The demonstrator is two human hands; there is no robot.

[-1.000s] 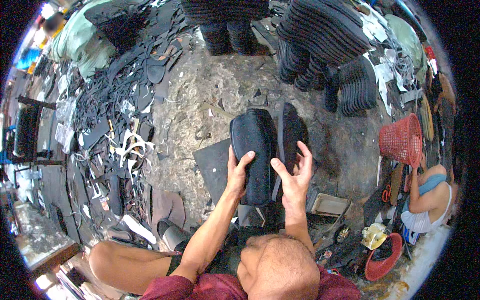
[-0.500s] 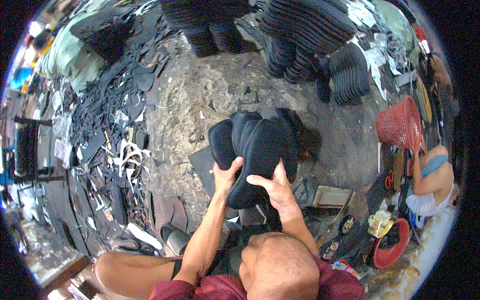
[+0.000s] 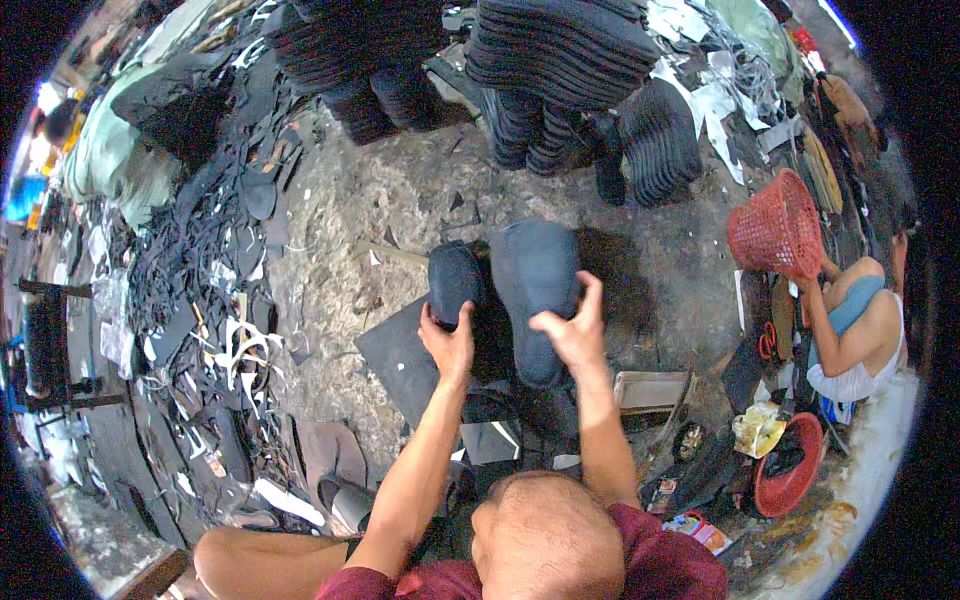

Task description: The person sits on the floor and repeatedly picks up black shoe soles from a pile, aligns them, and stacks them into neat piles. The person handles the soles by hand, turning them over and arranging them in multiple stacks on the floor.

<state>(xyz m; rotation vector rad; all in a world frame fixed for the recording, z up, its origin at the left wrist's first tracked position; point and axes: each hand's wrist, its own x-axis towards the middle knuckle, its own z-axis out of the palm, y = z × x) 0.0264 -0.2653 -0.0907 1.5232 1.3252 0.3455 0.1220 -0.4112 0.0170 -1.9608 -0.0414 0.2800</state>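
Left hand [image 3: 448, 345] clamped on the smaller dark sole piece [image 3: 455, 283], fingers curled over its near edge. Right hand [image 3: 572, 335] closed on the larger dark sole blank [image 3: 535, 295], thumb on top, holding it tilted up over the black sheet [image 3: 400, 355] on the floor [image 3: 380, 200]. Half a second ago both pieces bunched together as one overlapping stack between the hands; now drawn apart, side by side, just touching along their inner edges. Judged from that: stack being split, one piece per hand, sorting or pairing under way rather than finished. Behind, tall stacks of cut soles [image 3: 560, 60]; to the right, a red basket [image 3: 778, 225] beside another seated person [image 3: 850, 330]; rubber offcuts [image 3: 200, 300] strewn left.
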